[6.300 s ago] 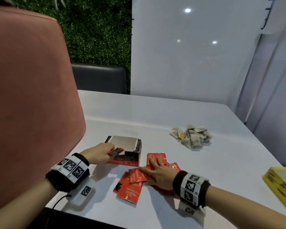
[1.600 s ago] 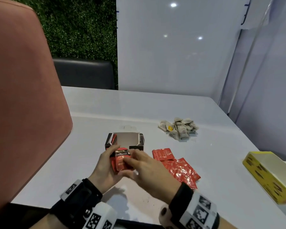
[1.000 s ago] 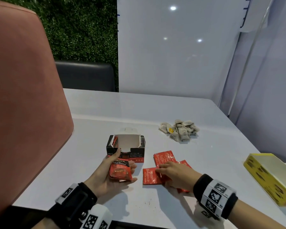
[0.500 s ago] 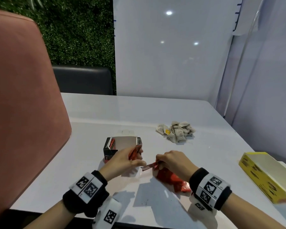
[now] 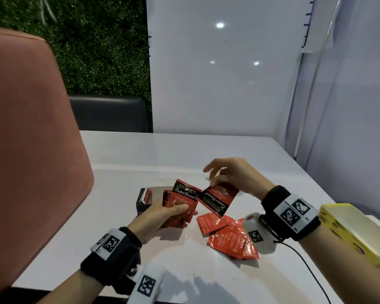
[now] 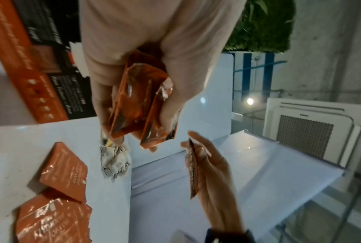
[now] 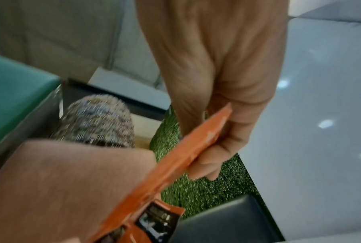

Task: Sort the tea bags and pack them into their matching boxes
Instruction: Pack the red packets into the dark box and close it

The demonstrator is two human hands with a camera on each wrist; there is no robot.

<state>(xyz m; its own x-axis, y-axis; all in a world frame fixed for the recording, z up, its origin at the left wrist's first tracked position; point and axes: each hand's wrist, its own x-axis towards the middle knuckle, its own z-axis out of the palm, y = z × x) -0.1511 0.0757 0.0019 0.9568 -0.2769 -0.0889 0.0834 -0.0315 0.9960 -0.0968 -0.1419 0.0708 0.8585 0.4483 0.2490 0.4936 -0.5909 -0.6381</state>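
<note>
My left hand point(image 5: 173, 212) grips a small stack of red tea bag sachets point(image 5: 181, 204) just above the table, in front of the open red-and-black box point(image 5: 143, 199). My right hand point(image 5: 213, 183) pinches one more red sachet point(image 5: 217, 199) by its top edge; it hangs tilted beside the stack. The left wrist view shows the held stack point(image 6: 138, 102), the box point(image 6: 42, 69) and the right hand's sachet point(image 6: 193, 169) edge-on. Several loose red sachets point(image 5: 227, 235) lie on the table below my right wrist. A heap of beige tea bags point(image 6: 114, 162) lies farther off.
An open yellow box point(image 5: 355, 229) sits at the table's right edge. A pink chair back point(image 5: 31, 150) fills the left side. The white table point(image 5: 184, 150) stretches back to a white wall panel; a cable point(image 5: 309, 268) trails from my right wrist.
Both hands have risen off the table. The right hand lifted one red sachet from the loose pile and brought it up beside the stack in my left hand, which came away from the box.
</note>
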